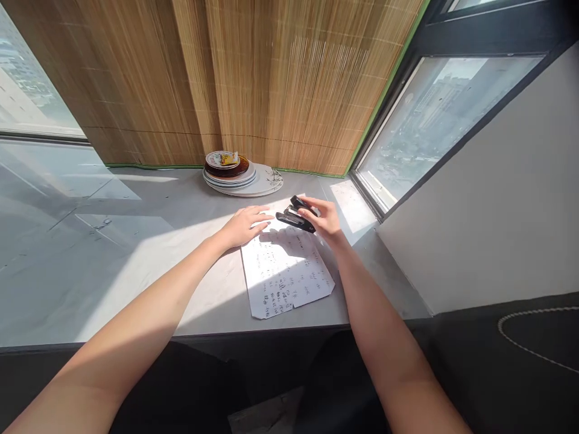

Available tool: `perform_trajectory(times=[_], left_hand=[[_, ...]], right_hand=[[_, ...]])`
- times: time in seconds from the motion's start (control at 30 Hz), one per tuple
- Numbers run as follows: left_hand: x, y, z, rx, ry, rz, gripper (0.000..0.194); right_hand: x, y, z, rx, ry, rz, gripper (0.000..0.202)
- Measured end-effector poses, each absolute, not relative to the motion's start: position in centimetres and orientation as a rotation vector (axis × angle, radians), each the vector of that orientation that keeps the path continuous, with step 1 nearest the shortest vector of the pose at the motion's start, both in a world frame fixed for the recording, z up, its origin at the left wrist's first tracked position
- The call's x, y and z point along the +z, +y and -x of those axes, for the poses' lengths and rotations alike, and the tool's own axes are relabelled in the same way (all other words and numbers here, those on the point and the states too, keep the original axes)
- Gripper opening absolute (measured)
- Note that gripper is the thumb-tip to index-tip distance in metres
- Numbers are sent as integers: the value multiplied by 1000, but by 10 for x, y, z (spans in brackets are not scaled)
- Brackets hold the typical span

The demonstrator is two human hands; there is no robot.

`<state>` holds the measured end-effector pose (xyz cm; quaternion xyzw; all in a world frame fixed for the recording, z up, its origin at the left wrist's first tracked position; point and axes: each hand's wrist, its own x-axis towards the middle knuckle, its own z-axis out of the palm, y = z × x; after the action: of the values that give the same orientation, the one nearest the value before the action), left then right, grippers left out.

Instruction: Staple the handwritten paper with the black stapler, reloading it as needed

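above the upper part of a handwritten paper (284,271), one black stapler (296,218) sits in the right hand (324,220), its two arms spread apart, the fingers closed around its upper arm. the left hand (248,226) lies flat on the paper's upper left edge, fingers loosely spread and gripping nothing. the paper rests on the grey counter (181,211). beyond it stands one stack of plates (233,181), how many i cannot tell exactly, with one yellow packet (230,158) on top. behind the stack hangs one bamboo blind (253,78), closing off the far side.
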<state>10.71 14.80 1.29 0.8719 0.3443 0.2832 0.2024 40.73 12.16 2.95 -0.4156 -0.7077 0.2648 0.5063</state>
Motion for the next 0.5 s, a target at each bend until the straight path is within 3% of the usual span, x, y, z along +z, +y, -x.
perform_trajectory(times=[0.13, 0.23, 0.4, 0.5], left_hand=[[13, 148, -102, 603, 1143, -2605, 14], [16, 140, -106, 576, 1161, -2653, 13], [13, 130, -118, 425, 1064, -2624, 52], [15, 130, -119, 307, 1004, -2607, 64]], right_hand=[[23, 131, -432, 213, -1676, 1281, 42], [14, 137, -434, 138, -1768, 1402, 33], [4, 142, -419, 196, -1964, 1403, 30], [3, 141, -415, 181, -2011, 1380, 33]])
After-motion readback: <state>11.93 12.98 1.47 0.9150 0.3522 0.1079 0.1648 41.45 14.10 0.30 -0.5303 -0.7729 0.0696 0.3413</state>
